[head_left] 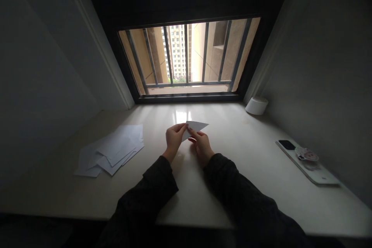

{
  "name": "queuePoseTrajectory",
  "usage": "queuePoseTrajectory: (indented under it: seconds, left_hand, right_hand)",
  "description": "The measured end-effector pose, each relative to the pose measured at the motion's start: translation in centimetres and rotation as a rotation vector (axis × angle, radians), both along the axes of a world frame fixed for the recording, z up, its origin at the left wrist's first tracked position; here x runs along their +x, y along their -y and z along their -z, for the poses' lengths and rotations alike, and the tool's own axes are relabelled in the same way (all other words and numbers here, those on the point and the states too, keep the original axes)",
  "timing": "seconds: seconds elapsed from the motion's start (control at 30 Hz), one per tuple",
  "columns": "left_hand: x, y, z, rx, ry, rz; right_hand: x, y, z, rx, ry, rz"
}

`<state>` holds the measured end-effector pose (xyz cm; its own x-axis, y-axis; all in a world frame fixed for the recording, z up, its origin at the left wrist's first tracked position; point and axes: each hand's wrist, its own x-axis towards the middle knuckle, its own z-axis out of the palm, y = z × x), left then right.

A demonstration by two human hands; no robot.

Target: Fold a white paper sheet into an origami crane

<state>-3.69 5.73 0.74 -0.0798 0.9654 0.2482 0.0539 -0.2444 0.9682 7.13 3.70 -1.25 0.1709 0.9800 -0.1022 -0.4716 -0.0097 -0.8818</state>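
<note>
Between my hands, above the middle of the white sill, is a small piece of white paper (196,125) with a triangular, folded look. Its pointed end sticks out to the right. My left hand (174,138) pinches its upper left corner between thumb and fingers. My right hand (201,145) grips the lower edge, its thumb close to the left thumb and its fingers curled beneath. Part of the paper is hidden behind the fingers. To the left lies a loose pile of white paper sheets (116,149), apart from both hands.
A phone (308,162) with a cartoon grip on its back lies at the right of the sill (250,197). A white rounded object (257,106) stands in the back right corner. Ahead is a dark-framed window (186,99) with bars outside; walls close in both sides.
</note>
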Motion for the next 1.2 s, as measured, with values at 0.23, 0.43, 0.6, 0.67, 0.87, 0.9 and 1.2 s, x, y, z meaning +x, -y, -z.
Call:
queuePoseTrajectory:
  seconds: [0.23,0.43,0.6,0.67,0.87,0.9,1.2]
  left_hand:
    - [-0.9,0.1,0.2,-0.034,0.019,0.057]
    - [-1.0,0.5,0.1,-0.023,-0.004,0.07]
    - [-0.9,0.7,0.1,-0.031,-0.003,0.062]
    - [-0.9,0.8,0.0,-0.041,0.007,0.064]
    - [-0.9,0.7,0.2,-0.068,0.05,0.103]
    - [-0.9,0.6,0.3,-0.07,0.061,0.111]
    - [-1.4,0.3,0.2,-0.081,0.051,0.077]
  right_hand:
    - [-0.1,-0.3,0.8,0.011,0.028,0.012]
    - [-0.3,-0.1,1.3,0.064,-0.042,0.016]
    - [-0.3,-0.2,1.9,0.061,-0.005,0.02]
    - [-0.3,-0.3,2.1,0.073,-0.015,0.02]
    - [-0.6,-0.1,1.7,0.091,-0.09,0.036]
    - [-0.6,0.0,1.5,0.085,-0.107,0.04]
    - [-0.7,0.6,0.4,0.052,-0.15,0.004]
